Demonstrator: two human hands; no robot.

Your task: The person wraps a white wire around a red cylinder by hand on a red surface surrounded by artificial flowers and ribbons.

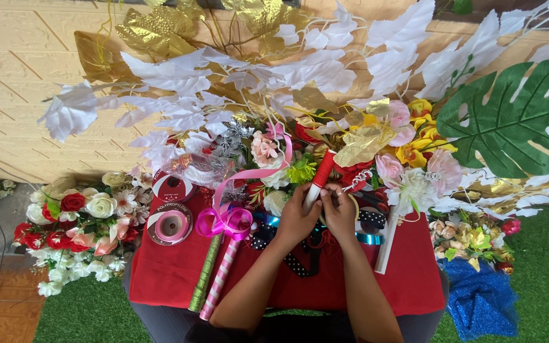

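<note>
Foliage of white, gold and green artificial leaves (236, 76) backs the work area. The red cloth (166, 273) covers the table and carries the ribbon spool (170, 226), the pink bow (225, 222) and the striped wrapped sticks (220, 279). The red-and-white wrapped stick (318, 179) stands tilted above the cloth centre, among the flowers. The left hand (295, 219) is clenched around its white lower section. The right hand (339, 209) pinches at the same section; what its fingertips hold cannot be told. The stick likely handles light and stiff, with a possibly slippery wrapping; the lower shaft appears the soundest grip point.
</note>
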